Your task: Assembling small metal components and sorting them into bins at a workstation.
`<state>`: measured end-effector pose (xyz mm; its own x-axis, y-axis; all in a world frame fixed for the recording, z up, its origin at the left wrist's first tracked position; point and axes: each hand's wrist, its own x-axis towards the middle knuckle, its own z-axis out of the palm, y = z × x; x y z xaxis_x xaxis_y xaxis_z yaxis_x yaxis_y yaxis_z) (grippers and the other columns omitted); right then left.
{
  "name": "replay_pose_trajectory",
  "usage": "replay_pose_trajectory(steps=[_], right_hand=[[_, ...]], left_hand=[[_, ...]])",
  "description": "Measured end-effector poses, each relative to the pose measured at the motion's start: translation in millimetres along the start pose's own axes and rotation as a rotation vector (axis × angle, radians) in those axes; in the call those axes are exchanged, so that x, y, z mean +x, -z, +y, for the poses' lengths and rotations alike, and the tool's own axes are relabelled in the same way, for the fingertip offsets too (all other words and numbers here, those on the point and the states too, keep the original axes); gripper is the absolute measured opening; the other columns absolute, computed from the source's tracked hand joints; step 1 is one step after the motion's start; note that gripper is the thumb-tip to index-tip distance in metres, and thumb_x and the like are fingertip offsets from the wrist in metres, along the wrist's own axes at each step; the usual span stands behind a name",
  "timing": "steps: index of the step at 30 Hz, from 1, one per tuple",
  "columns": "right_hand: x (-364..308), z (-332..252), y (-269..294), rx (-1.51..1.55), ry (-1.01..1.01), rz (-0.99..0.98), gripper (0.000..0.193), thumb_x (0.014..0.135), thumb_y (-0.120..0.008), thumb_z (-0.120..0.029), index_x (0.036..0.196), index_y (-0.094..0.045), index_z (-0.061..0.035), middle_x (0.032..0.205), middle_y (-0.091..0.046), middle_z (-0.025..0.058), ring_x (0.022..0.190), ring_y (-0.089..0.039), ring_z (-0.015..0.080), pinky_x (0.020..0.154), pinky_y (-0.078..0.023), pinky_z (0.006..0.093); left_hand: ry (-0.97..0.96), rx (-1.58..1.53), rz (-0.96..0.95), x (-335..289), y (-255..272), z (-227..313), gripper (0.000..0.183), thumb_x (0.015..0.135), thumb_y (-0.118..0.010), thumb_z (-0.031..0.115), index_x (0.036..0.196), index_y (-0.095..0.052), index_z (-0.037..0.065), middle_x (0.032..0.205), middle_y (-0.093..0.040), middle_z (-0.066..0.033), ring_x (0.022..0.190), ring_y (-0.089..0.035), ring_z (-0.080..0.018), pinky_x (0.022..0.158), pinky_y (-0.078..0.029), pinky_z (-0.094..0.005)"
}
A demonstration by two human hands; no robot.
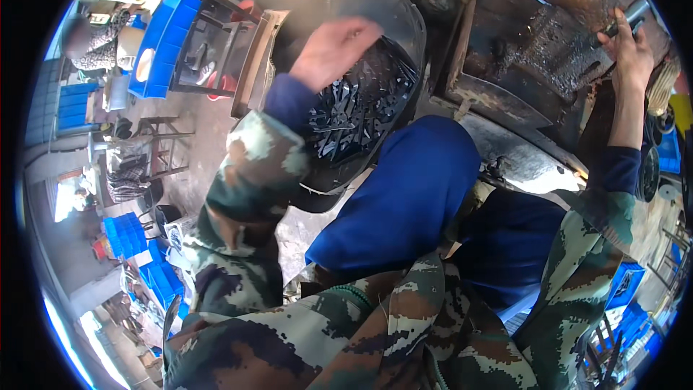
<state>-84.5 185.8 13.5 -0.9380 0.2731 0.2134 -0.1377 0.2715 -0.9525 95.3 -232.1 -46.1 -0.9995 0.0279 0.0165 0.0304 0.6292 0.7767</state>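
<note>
My left hand (338, 49) is over a large black tub (415, 11), its fingers curled together and somewhat blurred. Whatever they may hold is hidden. Below it, a heap of dark, narrow metal pieces (354, 112) fills part of the tub; several look like plier halves. At the upper right, my right hand (629, 50) is closed around a grey metal handle (637, 11) at the edge of a dirty machine. Beside that hand lies a dark, greasy, crusted metal block (552, 47) in a shallow metal tray (462, 50).
My knees in blue trousers (404, 188) lie between tub and machine. A wooden-edged stand (254, 65) borders the tub on the left, with a blue bin (166, 43) beyond it. More blue crates (124, 235) stand further left. A worn glove (663, 83) hangs near my right wrist.
</note>
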Motion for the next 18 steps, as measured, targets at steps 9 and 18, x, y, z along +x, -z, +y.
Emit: replay_pose_trajectory(steps=[9,18], right_hand=[[1.6,4.9,-3.8,0.029,-0.007,-0.035,0.038,0.089,-0.072,-0.028,0.114,-0.065,0.0002,0.066,-0.052,-0.0017,0.062,-0.066,0.0129,0.064,-0.053,0.0222],[3.2,8.0,-5.2,0.072,0.017,-0.073,0.03,0.09,-0.071,-0.024,0.109,-0.068,-0.0009,0.066,-0.049,-0.0025,0.057,-0.06,0.0101,0.066,-0.058,0.0227]], left_hand=[[0.274,0.506,-0.365,-135.3,-10.2,-157.7,0.03,0.079,-0.07,0.023,0.103,-0.068,0.006,0.096,-0.067,-0.0161,0.093,-0.065,-0.0365,0.083,-0.052,-0.0413],[0.351,0.515,-0.356,-140.8,-14.2,-148.7,0.033,0.083,-0.063,0.028,0.107,-0.064,0.006,0.095,-0.067,-0.0199,0.094,-0.063,-0.0402,0.083,-0.051,-0.0467]])
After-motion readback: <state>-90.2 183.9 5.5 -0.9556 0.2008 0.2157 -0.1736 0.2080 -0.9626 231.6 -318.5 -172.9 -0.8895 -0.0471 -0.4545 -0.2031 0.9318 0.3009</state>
